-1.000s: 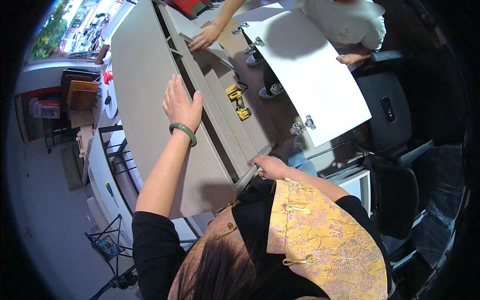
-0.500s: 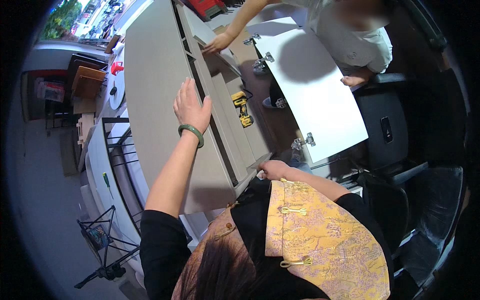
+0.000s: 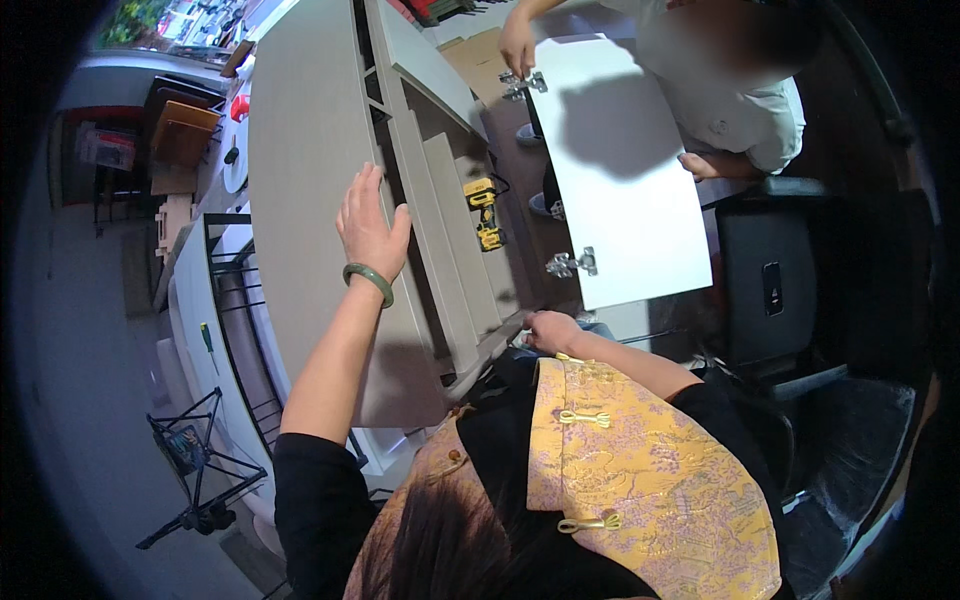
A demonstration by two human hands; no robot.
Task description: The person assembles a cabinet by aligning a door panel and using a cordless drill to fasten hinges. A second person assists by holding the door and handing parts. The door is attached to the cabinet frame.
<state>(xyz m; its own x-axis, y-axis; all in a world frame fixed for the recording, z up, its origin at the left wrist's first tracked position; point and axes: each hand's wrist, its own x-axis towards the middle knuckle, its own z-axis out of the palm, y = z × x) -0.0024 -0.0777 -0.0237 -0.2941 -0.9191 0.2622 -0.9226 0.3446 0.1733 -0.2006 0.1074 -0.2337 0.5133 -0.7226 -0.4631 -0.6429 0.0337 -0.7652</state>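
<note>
- Taupe cabinet (image 3: 310, 200), 10 to 11 o'clock from view centre: its long side is open.
- Your left hand (image 3: 372, 230), 10 o'clock: flat over the cabinet's top face, fingers nearly together, thumb apart, grasping nothing; pressure cannot be told.
- Your right hand (image 3: 553, 330), 4 o'clock: fingers bent at the cabinet's near corner; their hold is hidden, so you cannot tell it.
- White panel (image 3: 640, 220), 2 o'clock: steadied by a co-worker (image 3: 715, 110), one hand (image 3: 517, 48) at the upper hinge.
- Yellow-black drill (image 3: 481, 195), 12 o'clock: lying inside the cabinet.
- Progress, judged: metal hinges (image 3: 575, 262) appear mounted on the panel; panel and cabinet remain unjoined.
</note>
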